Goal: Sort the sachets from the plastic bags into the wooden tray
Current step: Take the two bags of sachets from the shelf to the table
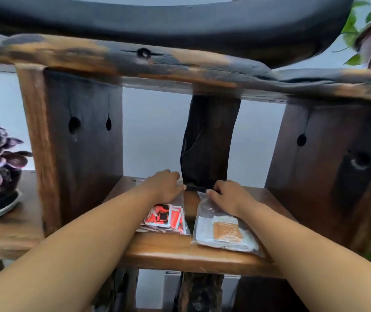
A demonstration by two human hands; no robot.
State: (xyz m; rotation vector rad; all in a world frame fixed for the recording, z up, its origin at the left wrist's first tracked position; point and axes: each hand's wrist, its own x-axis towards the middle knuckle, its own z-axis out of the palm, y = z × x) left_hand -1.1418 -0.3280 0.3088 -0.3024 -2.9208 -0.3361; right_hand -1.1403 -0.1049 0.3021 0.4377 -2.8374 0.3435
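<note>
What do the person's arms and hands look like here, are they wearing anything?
Both forearms are bare, with no sleeve in view. The left hand and right hand wear no gloves. No watch, bracelet or ring shows, though the picture is too soft to rule out a thin ring.

The shelf board [171, 251] is polished brown wood with a soft sheen, while the uprights [83, 136] are darker, rougher, knotted timber. Thin, clear, crinkled plastic makes the left bag [186, 224], holding glossy red sachets [164, 216], and the right bag [204, 206], holding matt white and tan sachets [223, 233].
</note>
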